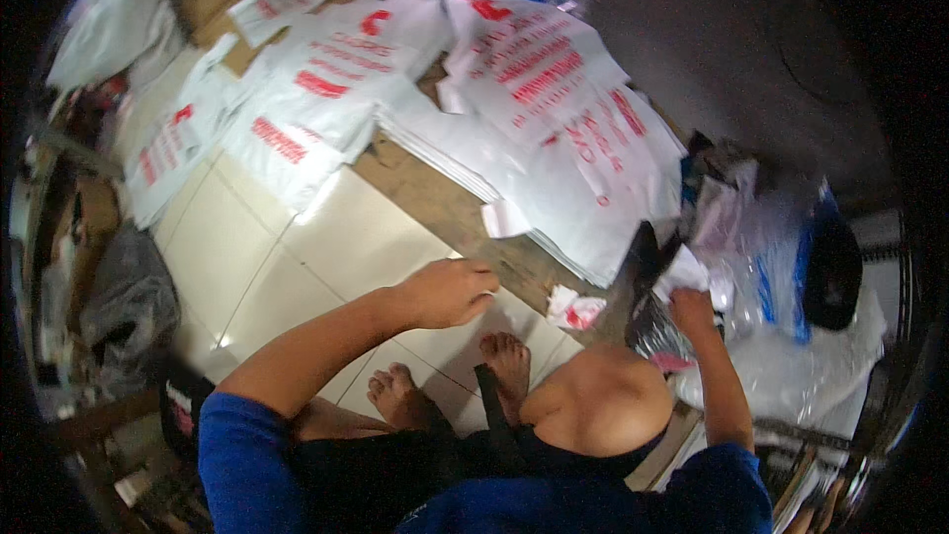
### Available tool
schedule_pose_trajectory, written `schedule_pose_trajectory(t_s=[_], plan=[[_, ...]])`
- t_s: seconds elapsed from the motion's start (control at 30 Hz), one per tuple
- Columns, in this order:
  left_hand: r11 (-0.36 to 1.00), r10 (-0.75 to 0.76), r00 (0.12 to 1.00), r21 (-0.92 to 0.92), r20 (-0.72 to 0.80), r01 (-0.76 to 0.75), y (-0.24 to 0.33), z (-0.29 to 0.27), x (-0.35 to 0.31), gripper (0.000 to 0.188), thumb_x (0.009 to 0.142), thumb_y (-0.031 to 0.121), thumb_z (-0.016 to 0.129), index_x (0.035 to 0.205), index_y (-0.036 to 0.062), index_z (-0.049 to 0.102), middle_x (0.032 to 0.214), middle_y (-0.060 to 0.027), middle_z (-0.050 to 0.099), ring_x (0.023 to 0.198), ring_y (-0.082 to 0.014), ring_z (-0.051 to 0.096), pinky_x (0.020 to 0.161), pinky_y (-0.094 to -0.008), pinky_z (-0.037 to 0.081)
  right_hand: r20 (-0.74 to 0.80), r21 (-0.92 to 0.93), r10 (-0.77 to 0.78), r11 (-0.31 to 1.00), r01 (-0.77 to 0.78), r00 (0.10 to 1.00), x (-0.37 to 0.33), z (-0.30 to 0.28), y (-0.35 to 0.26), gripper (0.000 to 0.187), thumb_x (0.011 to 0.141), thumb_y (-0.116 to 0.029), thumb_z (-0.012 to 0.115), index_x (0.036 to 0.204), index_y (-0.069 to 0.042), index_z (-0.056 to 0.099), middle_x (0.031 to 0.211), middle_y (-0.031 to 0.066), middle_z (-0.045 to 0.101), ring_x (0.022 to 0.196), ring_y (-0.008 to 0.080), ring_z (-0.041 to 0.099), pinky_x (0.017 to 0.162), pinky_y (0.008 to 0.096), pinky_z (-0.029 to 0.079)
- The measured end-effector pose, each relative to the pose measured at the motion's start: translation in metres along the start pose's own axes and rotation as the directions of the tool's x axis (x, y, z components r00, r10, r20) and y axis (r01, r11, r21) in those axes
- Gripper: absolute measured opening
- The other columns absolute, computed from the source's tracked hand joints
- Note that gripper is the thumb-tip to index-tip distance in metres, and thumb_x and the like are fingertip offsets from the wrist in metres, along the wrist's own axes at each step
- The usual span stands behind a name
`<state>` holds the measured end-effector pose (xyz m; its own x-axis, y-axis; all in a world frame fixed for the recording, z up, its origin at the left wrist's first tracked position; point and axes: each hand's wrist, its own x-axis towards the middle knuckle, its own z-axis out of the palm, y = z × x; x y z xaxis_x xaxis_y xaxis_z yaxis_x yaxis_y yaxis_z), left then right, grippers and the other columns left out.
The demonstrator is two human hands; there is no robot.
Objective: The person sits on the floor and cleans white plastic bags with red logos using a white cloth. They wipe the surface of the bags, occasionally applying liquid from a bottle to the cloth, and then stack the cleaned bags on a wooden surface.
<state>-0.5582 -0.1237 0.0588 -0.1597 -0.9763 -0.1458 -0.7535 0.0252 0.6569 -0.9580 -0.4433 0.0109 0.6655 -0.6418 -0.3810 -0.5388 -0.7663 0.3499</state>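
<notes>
My left hand [450, 293] hangs over the tiled floor just above my bare feet, its fingers curled loosely inward with nothing showing in them. On the right, beside my raised knee, my right hand [694, 311] grips a small white piece [682, 272]; whether it is paper or plastic I cannot tell. Ahead lie flat stacks of white plastic bags [465, 143] with red print, resting partly on brown cardboard [415, 188]. More printed white bags [297, 153] spread to their left over the tiles. A crumpled white and red scrap [573, 308] sits at the cardboard's near edge.
Clear plastic wrapping [791, 366] and blue-tinted film [786, 272] pile up at the right. A grey plastic bag [129, 287] and a white sack [114, 25] stand at the left. A grey surface [732, 49] borders the bags at far right.
</notes>
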Motion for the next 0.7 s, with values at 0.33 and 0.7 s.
schedule_pose_trajectory(t_s=[0.33,0.7], plan=[[0.998,0.043,0.997,-0.050,-0.067,-0.047,-0.002,0.005,0.002,0.022,0.088,0.022,0.051,0.101,0.0051,0.057,0.097,-0.0146,0.055,0.092,-0.0343,0.058,0.080,-0.0448,0.049,-0.187,0.593,0.184,0.805,-0.039,0.965,0.007,-0.017,0.028,0.017,0.086,-0.019,0.059,0.083,-0.002,0.058,0.077,0.0174,0.062,0.078,0.0375,0.063,0.068,0.0447,0.049],[0.992,0.087,0.986,-0.076,-0.145,-0.098,-0.006,0.007,0.006,0.021,0.088,0.022,0.050,0.092,0.0024,0.057,0.094,-0.0174,0.057,0.092,-0.0369,0.058,0.078,-0.0471,0.049,-0.008,0.547,0.042,0.836,-0.031,0.999,0.004,-0.033,0.076,0.021,0.089,-0.020,0.051,0.085,0.000,0.056,0.082,0.0225,0.058,0.078,0.0399,0.057,0.073,0.0474,0.043]])
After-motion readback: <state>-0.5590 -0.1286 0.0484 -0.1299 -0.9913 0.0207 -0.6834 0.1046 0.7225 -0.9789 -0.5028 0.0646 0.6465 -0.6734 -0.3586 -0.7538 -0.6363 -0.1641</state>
